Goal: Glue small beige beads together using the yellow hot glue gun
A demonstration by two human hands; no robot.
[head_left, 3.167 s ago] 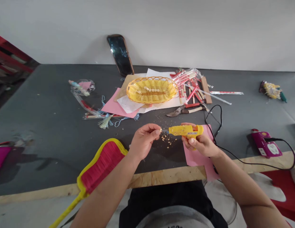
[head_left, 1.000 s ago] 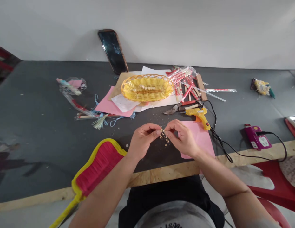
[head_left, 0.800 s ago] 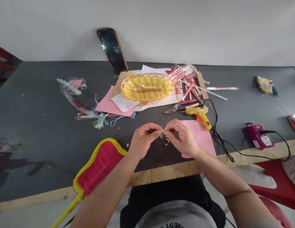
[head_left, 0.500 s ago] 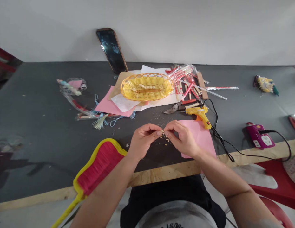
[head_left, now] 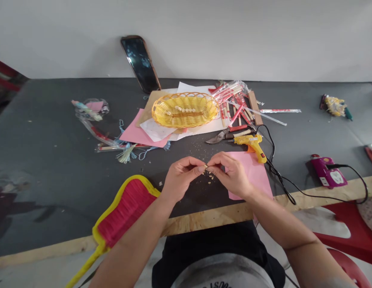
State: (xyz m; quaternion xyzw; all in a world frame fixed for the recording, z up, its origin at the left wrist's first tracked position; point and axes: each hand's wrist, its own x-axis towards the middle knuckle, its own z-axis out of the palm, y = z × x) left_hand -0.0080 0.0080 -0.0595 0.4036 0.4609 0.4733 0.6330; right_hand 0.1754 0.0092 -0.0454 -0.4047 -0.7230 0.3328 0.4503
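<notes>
Tiny pale pieces (head_left: 205,167) sit pinched in the fingertips of my left hand (head_left: 181,178) and right hand (head_left: 231,175), likely for fine control, as the glue gun (head_left: 247,140) lies beyond my right, seemingly kept within reach.

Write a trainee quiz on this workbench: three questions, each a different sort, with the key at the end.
1. True or false: the fingertips of the left hand and right hand come together at a small pale piece, while the glue gun lies out of both.
2. Which thing leans against the wall?
a) the pruning shears
b) the phone
c) the purple box
3. Fill in the blank: the yellow basket rests on sheets of ____.

Key: 1 true; 2 b; 3 paper.
</notes>
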